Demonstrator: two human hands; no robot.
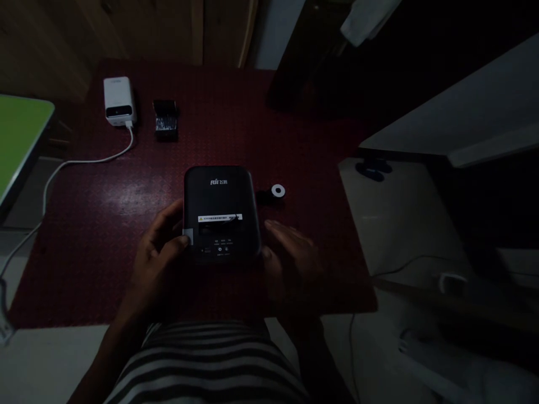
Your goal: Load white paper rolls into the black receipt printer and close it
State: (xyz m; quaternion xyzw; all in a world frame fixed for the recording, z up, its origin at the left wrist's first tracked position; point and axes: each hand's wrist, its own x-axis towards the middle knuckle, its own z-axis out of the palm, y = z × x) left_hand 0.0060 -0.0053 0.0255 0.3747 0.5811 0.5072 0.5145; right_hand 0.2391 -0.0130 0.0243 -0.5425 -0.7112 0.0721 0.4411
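A black, round-cornered box-like case (pixel 221 196) with white lettering and a white label strip lies on or just above the dark red tabletop in front of me. My left hand (pixel 162 247) grips its left side, the thumb on a pale square patch (pixel 188 235) at the lower left edge and the fingers around the side. Along the right edge, my right hand (pixel 292 255) has its fingers stretched out, with the thumb at the lower right corner. Whether that thumb presses the case I cannot tell. A small black item with a white ring-shaped end (pixel 278 191) lies just right of the case.
At the back left of the red table (pixel 236 123) stands a white power bank-like block (pixel 118 101) with a white cable (pixel 88 161) running off left. Beside it is a small open black box (pixel 165 120). A green tabletop (pixel 21 134) juts in at left. Dark slippers (pixel 374 168) lie on the floor.
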